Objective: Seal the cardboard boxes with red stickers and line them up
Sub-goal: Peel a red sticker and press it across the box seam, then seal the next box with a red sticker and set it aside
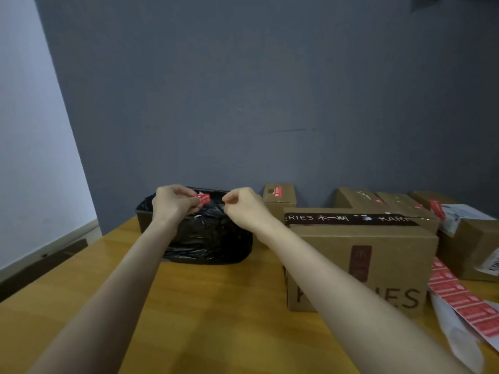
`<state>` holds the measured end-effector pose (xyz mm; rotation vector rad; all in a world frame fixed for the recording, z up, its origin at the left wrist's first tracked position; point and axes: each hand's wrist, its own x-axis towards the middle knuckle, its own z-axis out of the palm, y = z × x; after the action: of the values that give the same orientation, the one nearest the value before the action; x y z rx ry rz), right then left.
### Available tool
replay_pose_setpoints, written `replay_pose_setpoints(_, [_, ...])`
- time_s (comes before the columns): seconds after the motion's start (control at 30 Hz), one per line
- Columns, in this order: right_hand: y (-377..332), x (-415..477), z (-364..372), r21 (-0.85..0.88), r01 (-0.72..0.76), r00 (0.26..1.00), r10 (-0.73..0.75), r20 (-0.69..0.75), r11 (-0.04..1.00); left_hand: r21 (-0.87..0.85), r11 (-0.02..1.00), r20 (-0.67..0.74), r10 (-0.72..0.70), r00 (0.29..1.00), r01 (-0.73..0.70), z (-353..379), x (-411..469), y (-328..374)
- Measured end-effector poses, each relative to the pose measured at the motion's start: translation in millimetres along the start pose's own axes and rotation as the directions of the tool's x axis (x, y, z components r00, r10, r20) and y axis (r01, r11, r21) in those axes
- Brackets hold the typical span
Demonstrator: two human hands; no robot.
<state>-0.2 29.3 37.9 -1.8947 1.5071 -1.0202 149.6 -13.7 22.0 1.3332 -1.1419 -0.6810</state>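
A red sticker is pinched at its left end between the thumb and fingertips of the person's left hand, the grip narrow and closed on the label. The sticker's long axis runs roughly left to right, tilted slightly, and its free end points toward the right hand. That hand hangs just beside it, not touching it, fingers curled and thumb and forefinger tips drawn together; whether anything thin lies between them cannot be told. Both hands are held out above a bin lined with a black plastic bag, which stands on the far side of the desk.

To the right of the bin, a large cardboard box bears a dark printed tape across its closed top. Behind it, against the wall, stands a small box with a red sticker over its front edge, and farther right a row of boxes carries red stickers too. Another box with a white shipping label sits at the right edge. A strip of red stickers on white backing paper lies near the large box.

The desk is yellow-brown wood. A dark grey wall rises behind it, meeting a paler wall at left.
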Motion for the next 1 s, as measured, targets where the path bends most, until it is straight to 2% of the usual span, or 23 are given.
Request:
replay_pose_setpoints(0.1, [3, 7, 5, 0.045, -0.039, 0.999, 0.039, -0.004, 0.998, 0.0, 0.997, -0.045, -0.077, 0.996, 0.077, 0, 9, -8])
replay_pose_setpoints(0.17, [4, 7, 5, 0.05, -0.039, 0.999, 0.039, -0.007, 0.998, 0.062, 0.995, -0.069, -0.077, 0.995, 0.082, 1, 14, -14])
replay_pose_setpoints(0.3, [3, 4, 1, 0.043, 0.015, 1.0, -0.014, -0.011, 0.999, 0.31, 0.948, -0.076, 0.101, 0.992, -0.073, 3, 16, -18])
replay_pose_setpoints(0.4, [2, 1, -3, 0.027, 0.047, 0.999, -0.047, -0.009, 0.999, 0.376, 0.913, -0.054, 0.193, 0.98, -0.159, 7, 13, -16])
replay_pose_setpoints(0.67, [5, -5, -13, 0.014, 0.077, 0.996, -0.076, -0.053, 0.997, 0.372, 0.917, -0.039, 0.167, 0.985, -0.141, 11, 16, -17])
replay_pose_setpoints(0.8, [4, -11, -16, 0.036, 0.108, 0.993, -0.106, -0.055, 0.993, 0.39, 0.897, -0.023, 0.238, 0.971, -0.21, 9, 15, -19])
replay_pose_setpoints(1.0, [3, -16, -22, 0.035, 0.135, 0.989, -0.133, -0.058, 0.99, 0.5, 0.833, -0.011, 0.279, 0.96, -0.236, 10, 15, -14])
